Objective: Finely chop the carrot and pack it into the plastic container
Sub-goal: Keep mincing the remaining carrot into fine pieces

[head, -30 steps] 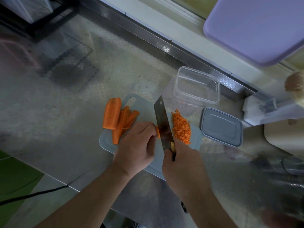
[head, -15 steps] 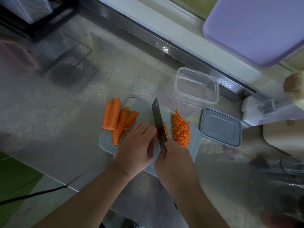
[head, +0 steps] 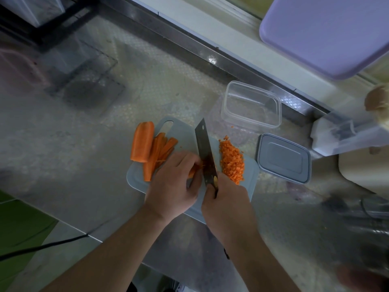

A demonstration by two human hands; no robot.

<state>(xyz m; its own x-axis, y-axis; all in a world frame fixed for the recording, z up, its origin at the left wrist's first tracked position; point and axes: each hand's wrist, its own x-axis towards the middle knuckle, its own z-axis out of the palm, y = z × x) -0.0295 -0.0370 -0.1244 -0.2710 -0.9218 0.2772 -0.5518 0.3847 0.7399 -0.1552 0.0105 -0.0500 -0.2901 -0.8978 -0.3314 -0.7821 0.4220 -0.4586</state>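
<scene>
A pale blue cutting board (head: 187, 133) lies on the steel counter. On its left end sit a thick carrot piece (head: 142, 142) and several long carrot strips (head: 160, 152). A pile of finely chopped carrot (head: 231, 160) lies on the right end. My left hand (head: 172, 186) presses down on carrot strips, mostly hidden under its fingers. My right hand (head: 226, 200) grips the handle of a dark cleaver (head: 205, 150), whose blade stands right beside my left fingertips. The clear plastic container (head: 251, 106) stands open and holds nothing behind the board, its grey lid (head: 283, 158) to the right.
A steel ledge (head: 210, 57) runs along the counter's back. A lilac tray (head: 328, 32) hangs over the top right. A white appliance (head: 345, 135) and a beige board (head: 364, 171) sit at the right. A black cable (head: 42, 247) runs off the near left edge.
The cleaver has been going up and down beside my left fingers, its blade tilting between frames. My left hand stays on the strips. The chopped pile looks the same.
</scene>
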